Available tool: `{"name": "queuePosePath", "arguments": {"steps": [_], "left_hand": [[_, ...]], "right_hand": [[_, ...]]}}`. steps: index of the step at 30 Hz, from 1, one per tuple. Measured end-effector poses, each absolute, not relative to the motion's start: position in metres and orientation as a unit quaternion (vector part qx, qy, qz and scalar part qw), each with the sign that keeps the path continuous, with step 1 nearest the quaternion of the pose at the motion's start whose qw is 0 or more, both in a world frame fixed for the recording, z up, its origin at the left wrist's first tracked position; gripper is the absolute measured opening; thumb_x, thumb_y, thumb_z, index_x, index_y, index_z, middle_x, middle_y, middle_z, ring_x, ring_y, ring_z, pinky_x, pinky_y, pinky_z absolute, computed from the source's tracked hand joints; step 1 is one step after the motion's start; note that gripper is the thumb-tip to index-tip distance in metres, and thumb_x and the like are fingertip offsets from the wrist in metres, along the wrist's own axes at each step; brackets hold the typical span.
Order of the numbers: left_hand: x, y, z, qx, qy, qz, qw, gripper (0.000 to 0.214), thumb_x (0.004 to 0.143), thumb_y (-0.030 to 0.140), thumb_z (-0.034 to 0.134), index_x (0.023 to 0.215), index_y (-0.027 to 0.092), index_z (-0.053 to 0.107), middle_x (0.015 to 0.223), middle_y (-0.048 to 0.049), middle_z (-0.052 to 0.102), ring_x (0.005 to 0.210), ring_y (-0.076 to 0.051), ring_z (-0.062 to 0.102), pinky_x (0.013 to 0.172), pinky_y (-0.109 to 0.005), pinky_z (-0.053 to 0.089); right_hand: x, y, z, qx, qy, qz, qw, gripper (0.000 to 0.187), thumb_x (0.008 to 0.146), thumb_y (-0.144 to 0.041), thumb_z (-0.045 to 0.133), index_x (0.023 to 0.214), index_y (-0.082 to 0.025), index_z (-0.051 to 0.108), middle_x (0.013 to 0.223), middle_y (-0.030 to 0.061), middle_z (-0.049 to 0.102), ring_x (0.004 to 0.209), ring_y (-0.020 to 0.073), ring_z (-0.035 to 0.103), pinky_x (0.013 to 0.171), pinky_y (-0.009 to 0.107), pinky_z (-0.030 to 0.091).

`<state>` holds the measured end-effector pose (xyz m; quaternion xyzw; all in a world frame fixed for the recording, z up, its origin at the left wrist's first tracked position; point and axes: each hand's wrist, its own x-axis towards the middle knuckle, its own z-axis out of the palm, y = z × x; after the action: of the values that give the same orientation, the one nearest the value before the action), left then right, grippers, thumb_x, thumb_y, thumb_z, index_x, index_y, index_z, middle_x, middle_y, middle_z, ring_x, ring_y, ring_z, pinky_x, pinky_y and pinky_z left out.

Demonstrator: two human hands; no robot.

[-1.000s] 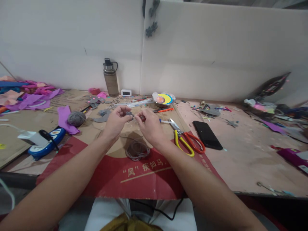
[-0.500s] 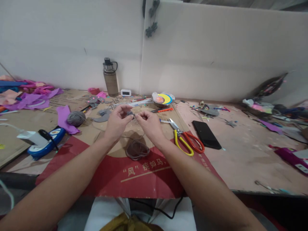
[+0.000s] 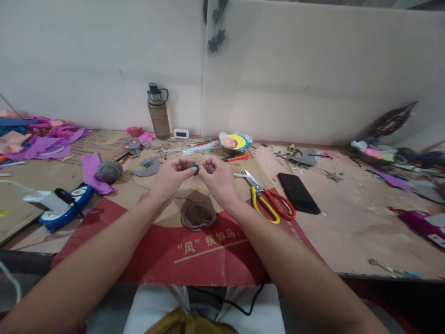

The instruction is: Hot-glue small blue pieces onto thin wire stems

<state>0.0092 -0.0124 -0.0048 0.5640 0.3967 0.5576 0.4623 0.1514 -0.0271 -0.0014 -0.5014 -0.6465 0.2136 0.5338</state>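
Over the cardboard, my left hand [image 3: 174, 175] and my right hand [image 3: 218, 178] meet with fingertips almost touching. Between them is a small dark grey yarn piece [image 3: 193, 165], pinched by the left thumb and fingers. My right fingers close on the same piece from the other side, and much of it is hidden. Below the hands lies a loose coil of grey yarn [image 3: 198, 216], with a strand running up toward them. Scissors [image 3: 269, 199] with one yellow and one red handle rest to the right of my right hand. A ball of grey yarn [image 3: 109, 171] sits to the left.
A black phone [image 3: 298, 193] lies right of the scissors. Against the back wall stand a water bottle [image 3: 159, 113], a small clock [image 3: 181, 134] and a bowl [image 3: 235, 144]. At left are a blue power strip [image 3: 67, 206] and purple scraps [image 3: 52, 143].
My fingers have curled in closer around the small yarn piece, and my right hand has turned slightly inward. The view has shifted a little; the things on the table stay put.
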Motion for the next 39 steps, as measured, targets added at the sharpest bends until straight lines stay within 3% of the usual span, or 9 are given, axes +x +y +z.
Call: {"name": "queuePosePath", "arguments": {"steps": [5,14,19,22,30,39], "left_hand": [[0.001,-0.011,0.006,0.626,0.418,0.483,0.448,0.023,0.064,0.029,0.074,0.084,0.019,0.074,0.077,-0.0043,0.071,0.067,-0.014,0.060,0.067,-0.028,0.046],[0.001,-0.017,0.015,0.729,0.479,0.414,0.259,0.009,0.068,0.025,0.066,0.068,0.019,0.073,0.061,-0.0013,0.067,0.056,-0.013,0.053,0.056,-0.026,0.036],[0.000,-0.011,0.010,0.652,0.487,0.473,0.337,0.012,0.071,0.029,0.066,0.067,0.019,0.070,0.062,-0.0015,0.066,0.056,-0.013,0.054,0.058,-0.026,0.039],[0.001,-0.007,0.004,0.617,0.470,0.517,0.363,0.013,0.070,0.032,0.068,0.066,0.019,0.068,0.062,-0.0004,0.063,0.055,-0.012,0.050,0.057,-0.025,0.039],[0.010,-0.010,-0.003,0.556,0.456,0.563,0.408,0.016,0.068,0.034,0.070,0.070,0.019,0.068,0.068,-0.0008,0.063,0.060,-0.011,0.048,0.059,-0.026,0.037],[0.019,-0.013,-0.007,0.527,0.424,0.593,0.438,0.010,0.069,0.027,0.068,0.069,0.018,0.064,0.064,0.0017,0.056,0.055,-0.009,0.042,0.054,-0.024,0.031]], "right_hand": [[0.160,-0.026,-0.001,-0.498,-0.692,0.190,0.488,0.010,0.077,-0.026,0.055,0.075,-0.018,0.059,0.070,-0.0001,0.060,0.063,0.0117,0.050,0.061,0.024,0.036],[0.157,-0.032,0.000,-0.495,-0.750,0.115,0.424,0.009,0.079,-0.021,0.054,0.084,-0.018,0.061,0.079,0.0045,0.064,0.071,0.0151,0.054,0.069,0.028,0.039],[0.154,-0.037,0.001,-0.473,-0.730,0.138,0.473,0.010,0.083,-0.023,0.051,0.089,-0.017,0.057,0.077,0.0023,0.059,0.067,0.0130,0.049,0.066,0.027,0.037],[0.150,-0.038,0.000,-0.469,-0.712,0.180,0.490,0.006,0.081,-0.023,0.053,0.081,-0.018,0.056,0.072,0.0000,0.056,0.064,0.0117,0.047,0.064,0.026,0.036],[0.142,-0.029,-0.008,-0.469,-0.601,0.320,0.562,0.021,0.077,-0.036,0.058,0.069,-0.017,0.056,0.064,-0.0023,0.056,0.060,0.0105,0.047,0.060,0.025,0.037],[0.141,-0.026,-0.009,-0.485,-0.561,0.344,0.575,0.023,0.072,-0.036,0.060,0.061,-0.018,0.053,0.058,-0.0042,0.053,0.057,0.0094,0.044,0.058,0.024,0.035]]}}
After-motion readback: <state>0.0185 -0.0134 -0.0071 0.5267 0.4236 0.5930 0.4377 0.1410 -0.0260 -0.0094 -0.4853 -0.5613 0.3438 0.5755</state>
